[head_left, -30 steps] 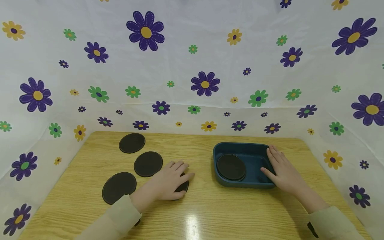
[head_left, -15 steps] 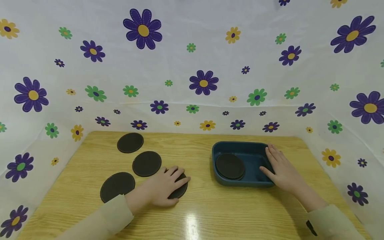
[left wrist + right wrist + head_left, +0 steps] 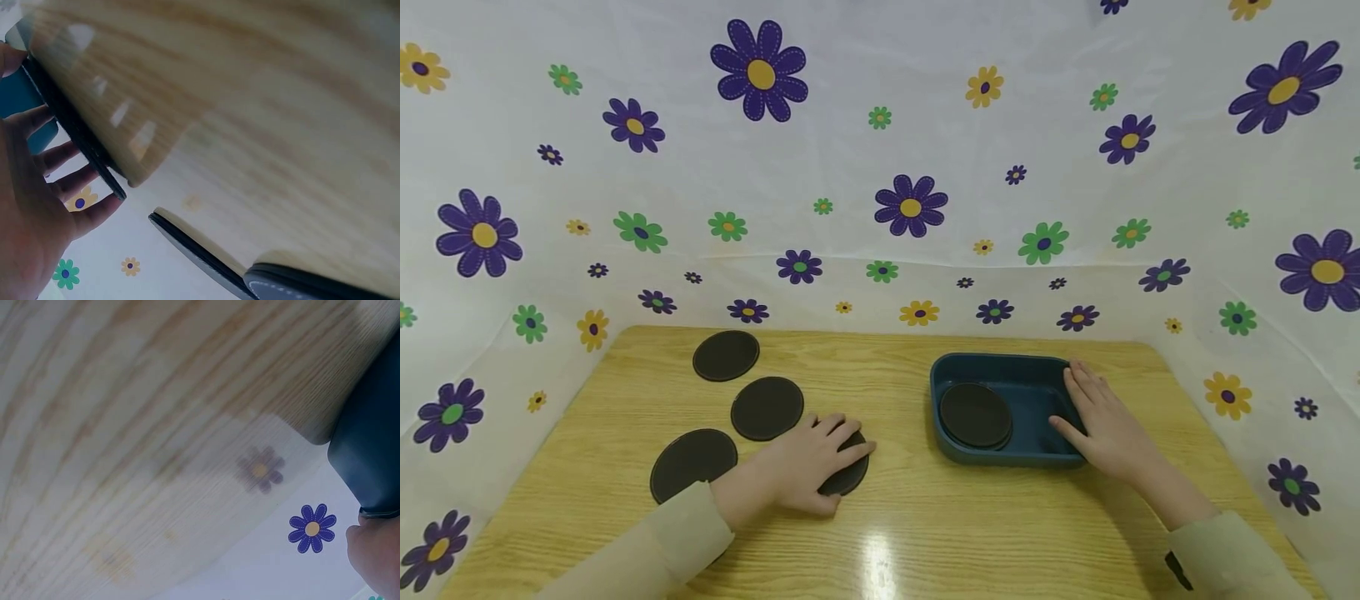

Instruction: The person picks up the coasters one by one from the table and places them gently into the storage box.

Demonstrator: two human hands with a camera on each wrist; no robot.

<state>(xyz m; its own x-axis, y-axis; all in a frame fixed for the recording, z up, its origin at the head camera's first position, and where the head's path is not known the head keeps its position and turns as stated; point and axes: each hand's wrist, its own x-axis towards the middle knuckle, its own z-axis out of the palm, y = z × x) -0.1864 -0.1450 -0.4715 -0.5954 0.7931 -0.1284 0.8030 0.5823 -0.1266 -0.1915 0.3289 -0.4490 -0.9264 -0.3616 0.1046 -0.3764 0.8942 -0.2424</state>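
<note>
Your left hand (image 3: 808, 467) is spread over a black disc (image 3: 850, 479) on the bench (image 3: 985, 537), holding it by the rim. From the head view the fingers hide much of that disc; the left wrist view shows it edge-on, with thumb and fingers set apart along its rim. Whether it is lifted clear of the bench, you cannot tell.

Your right hand (image 3: 1108, 433) rests on the near-hand end of the blue box (image 3: 1011, 457), fingers fairly straight over the rim, thumb spread above the inside. Only the right wrist view shows the box's outer wall close up, though just a bit of your hand enters it.

Between your hands, at the box end away from your right, lie stacked discs (image 3: 976, 415); only the head view shows inside. Beyond and left of your left hand are a far disc (image 3: 726, 356) and a middle disc (image 3: 767, 408); a near disc (image 3: 692, 465) is partly covered by your left sleeve (image 3: 688, 529).
</note>
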